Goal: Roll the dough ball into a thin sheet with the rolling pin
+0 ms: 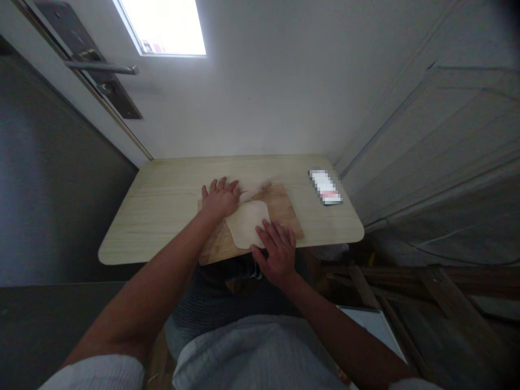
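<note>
A flat pale sheet of dough (247, 226) lies on a wooden board (287, 208) that reaches the table's near edge. Behind the dough, a light rolling pin (255, 192) rests slantwise on the board. My left hand (221, 199) is at the pin's left end, fingers spread and pointing away from me; whether the palm presses on the pin is hidden. Over the dough's near right edge lies my right hand (278, 248), its fingers stretched out and the fingertips at the sheet. Neither hand is closed round anything.
The pale wooden table (158, 197) stands against a white door with a metal handle (103, 67) and a bright window. A phone (325, 187) lies at the table's right. Wooden pieces (390, 287) stand below on the right, beside a wall.
</note>
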{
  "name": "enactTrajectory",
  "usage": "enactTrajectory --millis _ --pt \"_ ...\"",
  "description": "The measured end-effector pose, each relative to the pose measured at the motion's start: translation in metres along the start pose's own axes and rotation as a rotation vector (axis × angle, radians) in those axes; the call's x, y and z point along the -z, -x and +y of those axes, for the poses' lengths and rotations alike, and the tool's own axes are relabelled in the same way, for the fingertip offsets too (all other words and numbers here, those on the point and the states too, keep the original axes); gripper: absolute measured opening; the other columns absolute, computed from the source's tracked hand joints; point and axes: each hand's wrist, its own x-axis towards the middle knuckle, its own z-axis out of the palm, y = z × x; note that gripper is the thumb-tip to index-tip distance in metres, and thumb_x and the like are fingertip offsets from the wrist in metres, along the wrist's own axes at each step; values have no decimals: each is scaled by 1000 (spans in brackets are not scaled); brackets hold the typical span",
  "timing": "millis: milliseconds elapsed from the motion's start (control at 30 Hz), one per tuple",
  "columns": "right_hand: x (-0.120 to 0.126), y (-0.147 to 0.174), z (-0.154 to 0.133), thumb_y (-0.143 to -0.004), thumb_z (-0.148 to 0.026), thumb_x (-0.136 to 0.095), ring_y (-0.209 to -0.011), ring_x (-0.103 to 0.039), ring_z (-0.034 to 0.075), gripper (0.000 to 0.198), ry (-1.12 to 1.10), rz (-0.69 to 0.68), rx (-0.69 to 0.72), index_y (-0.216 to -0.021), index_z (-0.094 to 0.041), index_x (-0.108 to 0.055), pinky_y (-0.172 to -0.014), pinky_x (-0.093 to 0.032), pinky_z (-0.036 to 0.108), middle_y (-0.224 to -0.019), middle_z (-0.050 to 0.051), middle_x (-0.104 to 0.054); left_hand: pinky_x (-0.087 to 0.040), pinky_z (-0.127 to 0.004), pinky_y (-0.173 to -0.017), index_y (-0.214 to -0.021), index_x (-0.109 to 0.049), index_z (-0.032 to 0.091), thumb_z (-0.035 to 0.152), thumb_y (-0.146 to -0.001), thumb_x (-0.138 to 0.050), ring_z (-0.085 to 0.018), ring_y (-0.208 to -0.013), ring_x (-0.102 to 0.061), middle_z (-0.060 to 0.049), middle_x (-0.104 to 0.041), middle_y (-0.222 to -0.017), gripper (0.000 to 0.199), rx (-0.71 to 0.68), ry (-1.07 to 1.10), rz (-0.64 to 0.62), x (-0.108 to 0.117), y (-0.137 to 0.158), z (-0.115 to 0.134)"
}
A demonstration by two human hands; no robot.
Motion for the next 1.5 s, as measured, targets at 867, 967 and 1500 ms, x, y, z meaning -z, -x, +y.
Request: enactTrajectory --millis 867,967,1500 --pt "19 14 22 -93 -30 -66 -116 -61 23 16 -133 210 -16 -107 -27 -72 -111 -38 48 -110 4 -74 -16 -58 -122 -148 -46 41 36 -103 -39 -26 -147 -38 0 -54 -151 46 -463 165 126 -8 115 16" --pt "23 7 23 -93 -34 -66 -114 -60 24 15 -116 194 -49 -103 -26 -73 -110 -37 47 -108 4 -74 -25 -55 -119 -146 -49 31 32 -100 -46 -27 -140 -46 -6 -60 -144 47 -437 189 137 -7 114 15" --pt "44 -33 0 -91 -33 -62 -96 -63 22 20 -223 -72 -94 -106 -25 -73 -94 -44 39 -92 2 -75 -50 -41 -99 -113 -67 18 42 -95 -52 -26 -110 -62 -10 -70 -116 34 -207 479 330 -3 79 -9"
